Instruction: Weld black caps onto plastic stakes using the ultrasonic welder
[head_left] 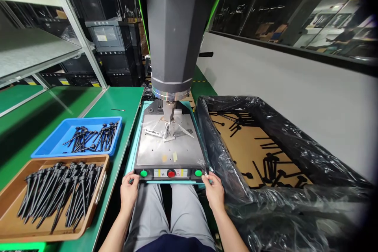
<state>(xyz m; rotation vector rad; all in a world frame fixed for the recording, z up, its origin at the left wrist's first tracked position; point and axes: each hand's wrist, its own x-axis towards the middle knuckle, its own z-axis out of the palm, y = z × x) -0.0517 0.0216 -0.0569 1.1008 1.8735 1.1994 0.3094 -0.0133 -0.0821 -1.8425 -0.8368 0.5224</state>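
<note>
My left hand (129,189) is at the front left corner of a press-like machine, its curled fingers and thumb on the corner of the control panel (171,178), beside a green button (143,173). At the opposite corner my right hand (214,189) has its fingers curled on the panel edge, next to another green button (198,173). A red button (171,173) lies between them. Behind the panel is a flat metal plate (156,153) with a small metal fixture (168,132). The machine's tool tip (169,111) comes down onto this fixture; any part inside is hard to make out.
Left, on the green table (118,98), a blue tray (53,141) and a brown tray (17,226) hold black long-stemmed parts (50,189). Right, a plastic-lined bin (230,165) holds similar black parts (271,161) on cardboard. The dark machine column (173,27) rises ahead.
</note>
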